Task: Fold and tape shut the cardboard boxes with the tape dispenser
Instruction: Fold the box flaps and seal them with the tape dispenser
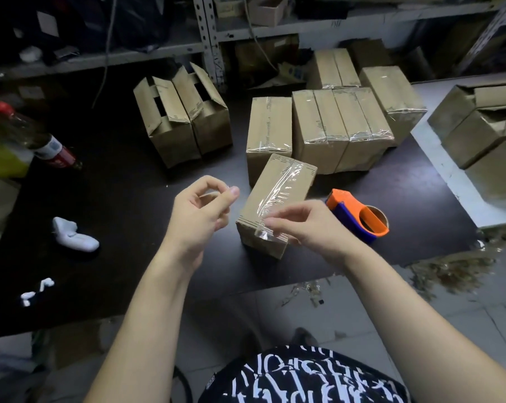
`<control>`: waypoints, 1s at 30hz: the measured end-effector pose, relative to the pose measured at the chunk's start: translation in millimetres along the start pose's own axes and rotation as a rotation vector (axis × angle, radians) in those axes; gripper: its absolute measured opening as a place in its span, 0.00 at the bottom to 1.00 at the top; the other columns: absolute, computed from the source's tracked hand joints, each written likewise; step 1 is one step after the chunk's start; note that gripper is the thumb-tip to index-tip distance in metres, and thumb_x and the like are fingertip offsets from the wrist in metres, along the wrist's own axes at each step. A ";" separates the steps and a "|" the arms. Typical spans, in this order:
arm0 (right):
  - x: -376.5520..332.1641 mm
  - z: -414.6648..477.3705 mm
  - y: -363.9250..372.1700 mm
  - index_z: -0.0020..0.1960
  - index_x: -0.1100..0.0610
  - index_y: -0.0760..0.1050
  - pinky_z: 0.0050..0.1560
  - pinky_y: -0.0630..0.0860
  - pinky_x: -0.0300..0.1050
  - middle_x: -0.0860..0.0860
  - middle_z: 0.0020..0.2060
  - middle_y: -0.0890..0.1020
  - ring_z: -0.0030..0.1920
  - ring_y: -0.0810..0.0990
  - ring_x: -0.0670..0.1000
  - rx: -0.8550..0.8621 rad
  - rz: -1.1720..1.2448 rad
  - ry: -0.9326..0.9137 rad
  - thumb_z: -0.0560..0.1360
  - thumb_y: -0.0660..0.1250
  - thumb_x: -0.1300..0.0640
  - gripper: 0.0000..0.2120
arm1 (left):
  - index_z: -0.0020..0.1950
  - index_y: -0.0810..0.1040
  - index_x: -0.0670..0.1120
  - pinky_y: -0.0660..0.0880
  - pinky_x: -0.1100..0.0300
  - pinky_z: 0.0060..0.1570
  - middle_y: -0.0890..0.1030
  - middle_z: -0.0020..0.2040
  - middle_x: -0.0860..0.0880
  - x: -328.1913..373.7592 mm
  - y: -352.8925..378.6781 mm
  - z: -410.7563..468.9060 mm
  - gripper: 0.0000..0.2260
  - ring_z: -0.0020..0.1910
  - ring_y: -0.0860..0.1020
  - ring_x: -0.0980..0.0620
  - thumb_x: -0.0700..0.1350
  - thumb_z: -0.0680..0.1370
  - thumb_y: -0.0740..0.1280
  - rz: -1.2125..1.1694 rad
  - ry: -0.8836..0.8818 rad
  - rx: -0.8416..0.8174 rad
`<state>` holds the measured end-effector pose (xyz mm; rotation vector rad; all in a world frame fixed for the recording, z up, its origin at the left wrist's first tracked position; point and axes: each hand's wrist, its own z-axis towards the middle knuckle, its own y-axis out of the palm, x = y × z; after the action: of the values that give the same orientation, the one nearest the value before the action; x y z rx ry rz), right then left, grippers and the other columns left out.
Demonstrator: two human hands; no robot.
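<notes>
A small cardboard box [259, 199] lies on the dark table [124, 181] in front of me, with a wrinkled strip of clear tape [281, 187] along its top seam. My right hand [310, 225] pinches the loose tape end at the box's near edge. My left hand [201, 207] hovers just left of the box with its fingers curled, and thumb and forefinger seem to pinch a small clear scrap of tape. The orange and blue tape dispenser [359, 218] lies on the table right of the box, beside my right hand.
Several taped boxes [342, 126] stand behind the box. Two untaped boxes [182, 117] with raised flaps stand at the back left. More open boxes [478, 126] sit on a white surface at the right. A bottle [51, 148] and a white object [71, 235] lie at the left.
</notes>
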<state>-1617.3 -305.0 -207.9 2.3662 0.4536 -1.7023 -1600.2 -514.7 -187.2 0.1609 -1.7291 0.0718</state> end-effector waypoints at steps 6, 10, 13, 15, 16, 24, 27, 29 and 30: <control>16.7 -9.1 -13.1 0.46 0.54 0.88 0.42 0.74 0.40 0.48 0.39 0.87 0.38 0.79 0.44 0.192 0.023 0.214 0.73 0.77 0.46 0.11 | 0.40 0.80 0.48 0.68 0.53 0.35 0.77 0.34 0.41 -35.5 -12.0 7.9 0.10 0.33 0.71 0.49 0.50 0.77 0.76 0.261 0.080 0.108; 29.5 -13.4 -4.5 0.48 0.56 0.88 0.39 0.75 0.39 0.50 0.39 0.88 0.36 0.84 0.41 0.311 0.043 0.281 0.76 0.76 0.49 0.10 | 0.39 0.81 0.47 0.69 0.55 0.37 0.80 0.38 0.39 -60.3 -10.7 14.9 0.10 0.34 0.71 0.52 0.50 0.77 0.76 0.340 0.011 0.166; 36.6 -15.2 2.6 0.45 0.55 0.88 0.35 0.74 0.38 0.50 0.37 0.87 0.36 0.83 0.42 0.385 -0.018 0.229 0.78 0.74 0.49 0.10 | 0.39 0.82 0.46 0.70 0.56 0.37 0.81 0.38 0.40 -71.1 -13.7 21.2 0.12 0.33 0.71 0.53 0.51 0.77 0.75 0.357 -0.028 0.176; 41.7 -13.5 8.6 0.43 0.53 0.88 0.37 0.74 0.41 0.49 0.37 0.87 0.38 0.81 0.45 0.461 -0.062 0.204 0.77 0.76 0.48 0.09 | 0.38 0.82 0.45 0.70 0.57 0.37 0.81 0.38 0.40 -75.2 -15.1 26.4 0.13 0.33 0.72 0.54 0.51 0.78 0.74 0.368 -0.036 0.172; 43.5 -12.3 11.0 0.43 0.53 0.88 0.38 0.74 0.41 0.48 0.37 0.86 0.38 0.80 0.45 0.499 -0.063 0.201 0.76 0.76 0.48 0.09 | 0.38 0.82 0.45 0.70 0.57 0.37 0.81 0.38 0.40 -76.8 -15.5 29.2 0.13 0.33 0.72 0.54 0.51 0.78 0.74 0.385 -0.034 0.172; 49.6 -5.8 16.2 0.43 0.51 0.89 0.42 0.75 0.41 0.45 0.38 0.87 0.46 0.83 0.46 0.633 -0.053 0.214 0.73 0.79 0.48 0.06 | 0.37 0.82 0.45 0.74 0.56 0.40 0.82 0.35 0.45 -81.8 -15.8 44.8 0.13 0.35 0.75 0.52 0.50 0.78 0.74 0.431 -0.042 0.138; 50.1 -3.0 17.9 0.43 0.51 0.89 0.42 0.76 0.43 0.46 0.38 0.87 0.44 0.83 0.47 0.638 -0.092 0.214 0.73 0.79 0.47 0.07 | 0.38 0.83 0.44 0.74 0.56 0.40 0.82 0.36 0.44 -81.2 -16.8 47.3 0.13 0.35 0.75 0.51 0.49 0.79 0.74 0.419 -0.074 0.128; 50.5 -0.8 16.6 0.43 0.51 0.89 0.41 0.77 0.44 0.46 0.36 0.87 0.43 0.83 0.48 0.635 -0.159 0.202 0.73 0.79 0.47 0.08 | 0.38 0.83 0.44 0.74 0.55 0.40 0.82 0.35 0.45 -80.8 -18.1 49.8 0.12 0.35 0.75 0.51 0.49 0.79 0.74 0.415 -0.096 0.113; 51.5 0.8 15.6 0.43 0.51 0.89 0.41 0.77 0.44 0.46 0.36 0.86 0.43 0.83 0.48 0.631 -0.180 0.201 0.73 0.78 0.47 0.08 | 0.38 0.83 0.44 0.74 0.55 0.40 0.82 0.35 0.45 -81.2 -18.9 51.2 0.12 0.34 0.75 0.51 0.49 0.79 0.74 0.413 -0.105 0.103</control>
<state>-1597.4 -312.9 -257.2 3.0377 0.1705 -1.9077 -1634.7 -535.1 -276.4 -0.1215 -1.8421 0.4636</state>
